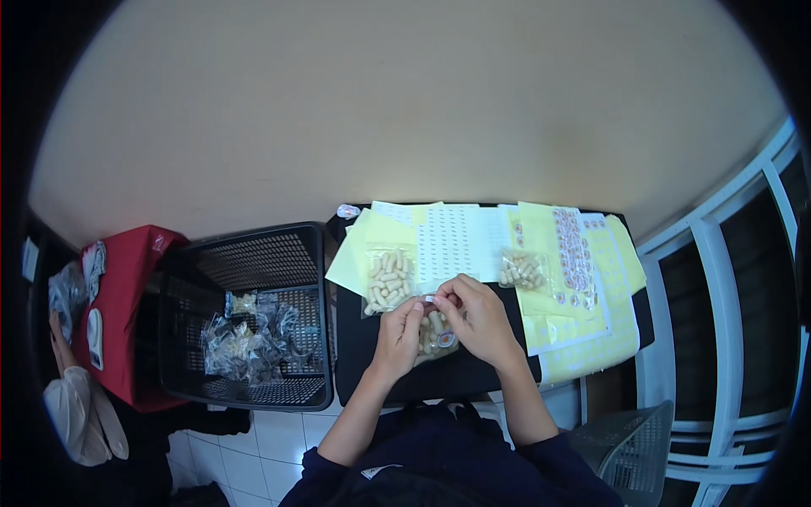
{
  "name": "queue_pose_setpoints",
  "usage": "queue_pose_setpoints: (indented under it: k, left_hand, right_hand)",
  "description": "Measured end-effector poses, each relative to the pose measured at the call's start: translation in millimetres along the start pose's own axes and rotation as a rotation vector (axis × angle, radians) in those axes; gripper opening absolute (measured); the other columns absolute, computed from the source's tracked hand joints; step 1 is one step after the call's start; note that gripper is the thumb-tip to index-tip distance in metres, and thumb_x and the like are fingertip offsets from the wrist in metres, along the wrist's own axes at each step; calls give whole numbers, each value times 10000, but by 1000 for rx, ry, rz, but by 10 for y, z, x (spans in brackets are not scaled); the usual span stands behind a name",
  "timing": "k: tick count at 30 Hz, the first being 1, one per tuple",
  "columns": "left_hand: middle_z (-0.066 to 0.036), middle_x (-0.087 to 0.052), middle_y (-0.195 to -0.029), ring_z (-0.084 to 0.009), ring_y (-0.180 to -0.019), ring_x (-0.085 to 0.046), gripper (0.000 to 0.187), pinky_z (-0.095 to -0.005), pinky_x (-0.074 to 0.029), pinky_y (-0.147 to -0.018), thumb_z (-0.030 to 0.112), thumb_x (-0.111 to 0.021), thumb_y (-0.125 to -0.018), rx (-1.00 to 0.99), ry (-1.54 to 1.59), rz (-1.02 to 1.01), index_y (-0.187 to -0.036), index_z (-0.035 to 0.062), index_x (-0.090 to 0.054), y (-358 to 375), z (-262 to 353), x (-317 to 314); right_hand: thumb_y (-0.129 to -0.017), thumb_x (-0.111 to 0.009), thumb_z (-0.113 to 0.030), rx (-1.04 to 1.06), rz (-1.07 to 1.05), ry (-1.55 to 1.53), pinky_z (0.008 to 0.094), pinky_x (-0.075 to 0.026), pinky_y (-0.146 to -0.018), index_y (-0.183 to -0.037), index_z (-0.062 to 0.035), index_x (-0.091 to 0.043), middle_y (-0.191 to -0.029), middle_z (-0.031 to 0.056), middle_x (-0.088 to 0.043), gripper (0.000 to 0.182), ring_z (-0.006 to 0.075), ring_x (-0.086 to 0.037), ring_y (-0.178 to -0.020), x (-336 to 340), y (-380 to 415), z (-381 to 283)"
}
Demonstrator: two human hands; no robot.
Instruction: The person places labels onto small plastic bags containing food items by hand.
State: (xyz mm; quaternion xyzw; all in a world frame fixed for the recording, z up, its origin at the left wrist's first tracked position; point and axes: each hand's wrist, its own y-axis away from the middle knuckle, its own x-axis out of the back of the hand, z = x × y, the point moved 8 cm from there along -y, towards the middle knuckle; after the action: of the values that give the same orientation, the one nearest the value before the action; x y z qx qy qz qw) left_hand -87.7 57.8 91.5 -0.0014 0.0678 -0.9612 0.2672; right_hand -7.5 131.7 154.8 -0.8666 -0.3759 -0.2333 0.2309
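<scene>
Both hands meet over the front middle of the black table [359, 355], above a clear bag of pale capsules [438, 340] with a round sticker on it. My left hand [400, 336] pinches the bag's top edge between thumb and fingers. Beside it, my right hand [477, 317] has its fingertips closed on a small white label [430, 298]. Another bag of capsules [389, 280] lies just behind my left hand, on yellow paper. A smaller capsule bag [521, 269] rests behind and right of my right hand, by the sticker sheets [574, 262].
Left of the table is a black basket [325, 338] holding several clear packets [253, 342]. Farther left, a person's hand and sleeve [80, 414] are beside a red-covered table [127, 313]. A grey basket [634, 452] and white railing [718, 313] stand at the right.
</scene>
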Motion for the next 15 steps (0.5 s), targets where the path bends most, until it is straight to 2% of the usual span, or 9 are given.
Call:
queue_pose_setpoints:
  k: [4,7,11,14,15]
  left_hand:
    - [-70,-614,-800,-78,-726,-517,301,-221,-406,-639,138,-347,-895,80,-104,-84,-975,-49,-569,79,127,-89]
    - [-113,-587,-719,-96,-658,-516,278,-253,-419,-615,127,-365,-888,5,-102,-74,-972,-50,-561,78,169,-153]
    - [-121,-586,-717,-94,-653,-514,250,-251,-420,-611,110,-388,-880,-12,-92,-128,-973,-52,-555,150,224,-289]
    - [-116,-599,-738,-87,-666,-522,218,-245,-426,-611,82,-419,-869,-21,-154,-179,-980,-45,-558,231,232,-418]
    - [-104,-605,-741,-77,-661,-523,205,-238,-425,-602,80,-437,-864,3,-96,-185,-974,-39,-563,273,221,-469]
  right_hand:
    - [-759,-562,-118,22,81,95,350,-418,-601,-742,-18,-541,-678,99,-527,103,260,-526,-651,86,145,-68]
    - [-751,-575,-130,7,102,128,349,-410,-593,-730,-22,-535,-673,95,-528,117,258,-525,-648,126,197,-47]
    - [-731,-601,-156,3,194,189,353,-385,-563,-692,-37,-523,-660,76,-535,148,237,-533,-638,214,330,-41]
    - [-709,-626,-172,-108,178,143,342,-379,-561,-660,-42,-515,-645,68,-532,177,225,-530,-611,324,493,7]
    - [-665,-673,-214,-134,208,162,333,-380,-577,-641,-48,-512,-613,61,-520,232,219,-519,-576,366,580,49]
